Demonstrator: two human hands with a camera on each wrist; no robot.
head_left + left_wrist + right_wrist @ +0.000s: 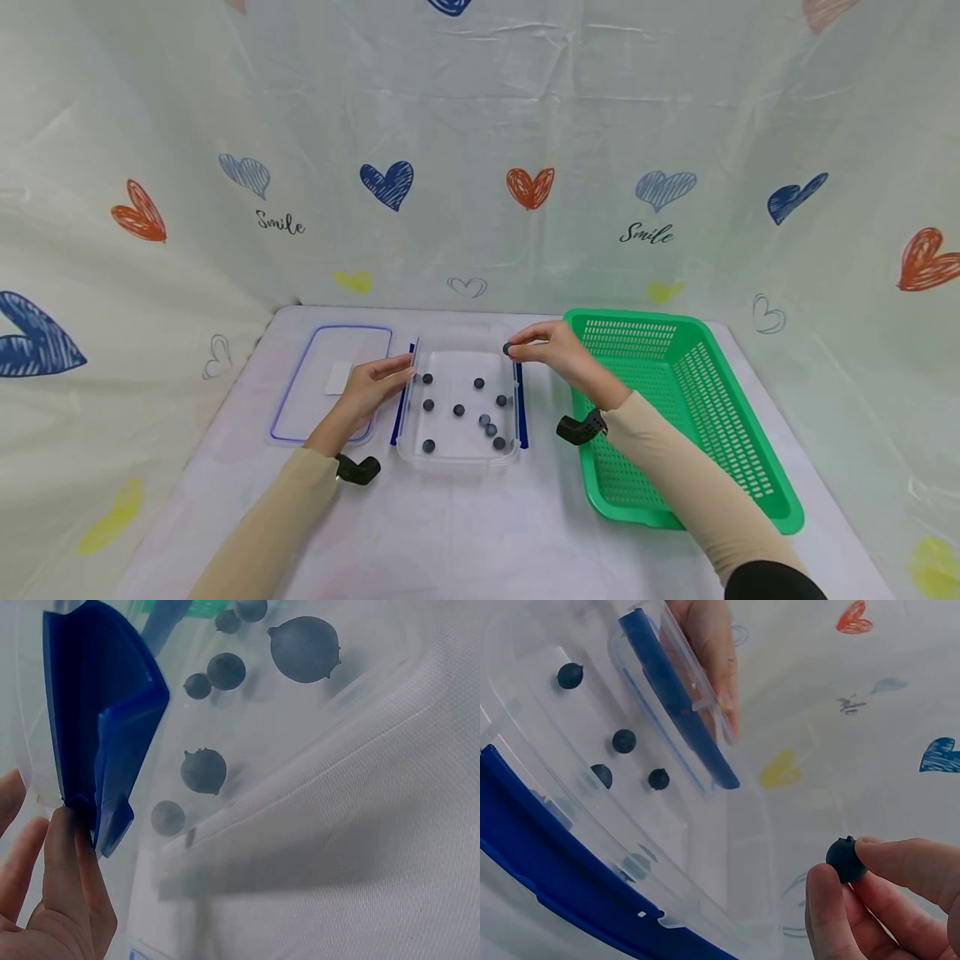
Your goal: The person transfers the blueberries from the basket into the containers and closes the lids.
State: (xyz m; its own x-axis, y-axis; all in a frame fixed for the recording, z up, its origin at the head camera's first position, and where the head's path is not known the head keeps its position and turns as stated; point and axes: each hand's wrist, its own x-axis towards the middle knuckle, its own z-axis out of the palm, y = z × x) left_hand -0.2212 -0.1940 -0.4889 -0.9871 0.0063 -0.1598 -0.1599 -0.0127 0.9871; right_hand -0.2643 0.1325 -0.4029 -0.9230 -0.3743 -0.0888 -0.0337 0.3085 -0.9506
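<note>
A clear plastic container [459,460] with blue side latches holds several loose blueberries [458,410] scattered over its bottom. My left hand [372,385] rests against the container's left side with fairly straight fingers. In the left wrist view its fingertips touch the lower end of a blue latch [124,742]. Above the container's far right corner, my right hand [558,348] pinches one blueberry [845,861] between thumb and fingertips. The right wrist view shows this berry's small crown, clear of the container wall.
A green plastic basket [750,417] stands on the right of the table, under my right forearm. On the left lies a clear lid [307,392] with a blue rim, partly behind my left hand. A heart-printed sheet [465,242] hangs behind the table.
</note>
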